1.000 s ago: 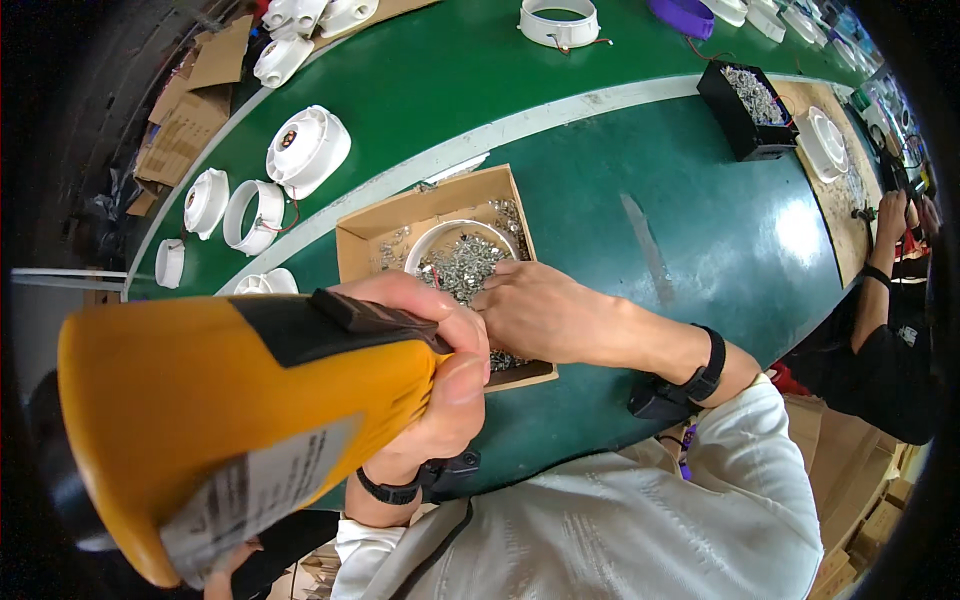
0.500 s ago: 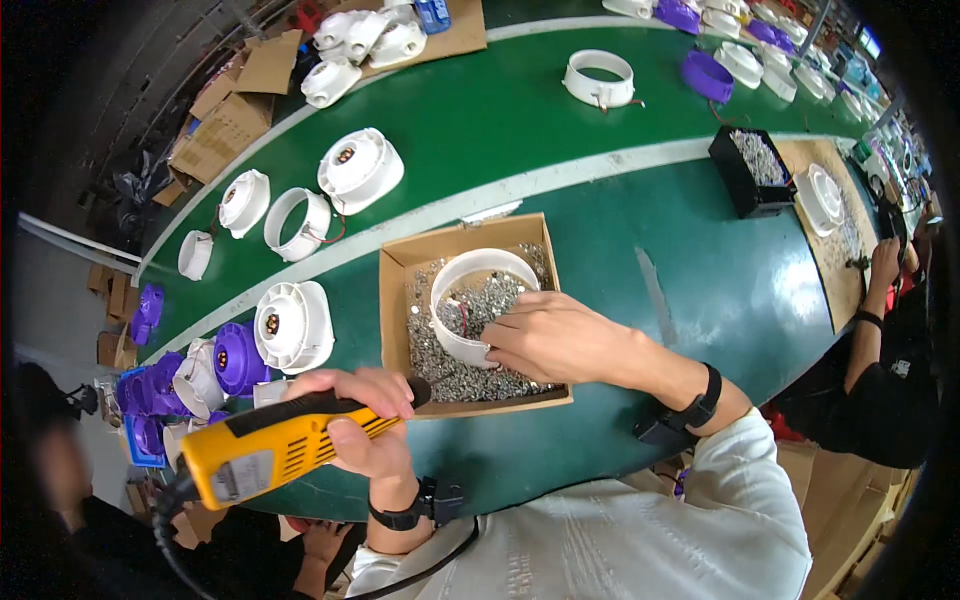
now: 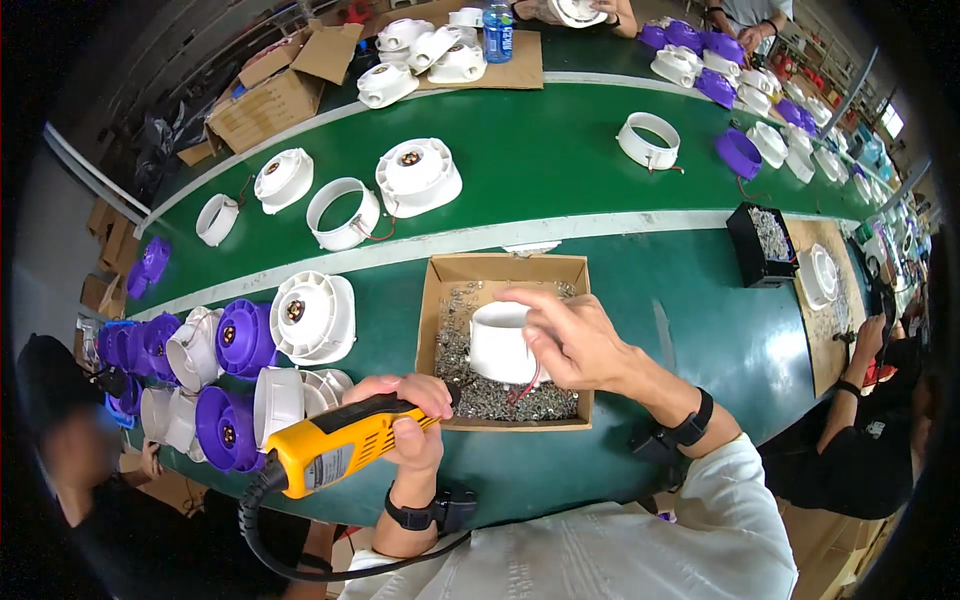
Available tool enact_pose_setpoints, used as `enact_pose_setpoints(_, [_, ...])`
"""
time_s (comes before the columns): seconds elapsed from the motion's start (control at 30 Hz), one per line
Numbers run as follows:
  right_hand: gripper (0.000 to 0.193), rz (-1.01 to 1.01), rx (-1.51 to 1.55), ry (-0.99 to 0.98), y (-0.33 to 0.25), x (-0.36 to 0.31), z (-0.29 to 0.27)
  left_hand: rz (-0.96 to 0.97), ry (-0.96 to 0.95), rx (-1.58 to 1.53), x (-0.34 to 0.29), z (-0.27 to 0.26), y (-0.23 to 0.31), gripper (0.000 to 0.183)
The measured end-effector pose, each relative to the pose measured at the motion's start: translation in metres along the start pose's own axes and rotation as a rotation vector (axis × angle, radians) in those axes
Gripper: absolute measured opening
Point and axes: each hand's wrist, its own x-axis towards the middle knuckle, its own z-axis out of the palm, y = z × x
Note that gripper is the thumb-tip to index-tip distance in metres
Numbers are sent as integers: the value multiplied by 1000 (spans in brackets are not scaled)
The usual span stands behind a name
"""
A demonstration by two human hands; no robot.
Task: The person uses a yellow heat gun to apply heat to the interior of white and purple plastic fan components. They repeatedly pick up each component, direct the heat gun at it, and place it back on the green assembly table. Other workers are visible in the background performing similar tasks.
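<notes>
My left hand (image 3: 418, 425) is wrapped round a yellow and black corded electric screwdriver (image 3: 325, 455), whose tip end points at the box. My right hand (image 3: 590, 345) grips a white plastic ring (image 3: 497, 345) by its right side, index finger over the upper rim and thumb lower down. A thin red wire (image 3: 527, 388) hangs from the ring's lower edge. Under it lie many small metal screws (image 3: 465, 400) in an open cardboard box (image 3: 515, 425). The ring's side wall faces me; how its far side sits over the screws is hidden.
White and purple fan housings (image 3: 240, 338) stand crowded left of the box. More housings and rings ride the green conveyor belt (image 3: 540, 150) beyond. A black bin of small parts (image 3: 760, 245) stands at right. Co-workers sit at left and right; others are across the belt.
The ring has been turned, from its opening facing up to its side wall facing me. My right hand has shifted to its rim; the screwdriver stays in my left hand. The view has tilted up.
</notes>
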Motion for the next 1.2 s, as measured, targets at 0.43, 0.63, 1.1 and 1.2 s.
enact_pose_setpoints(0.43, [11, -156, -437, 423, 33, 93, -53, -45, -23, -88, -7, -17, -5, 46])
enact_pose_setpoints(0.63, [17, -203, -770, 326, 144, 146, -67, -47, -38, -119, -9, -20, -9, 44])
enact_pose_setpoints(1.1, [38, -281, -693, -473, 91, 224, 79, -40, -27, -93, -11, -23, -4, 46])
enact_pose_setpoints(1.2, [29, -427, -836, -341, 115, 225, 127, -42, -16, -88, -9, -21, -5, 47])
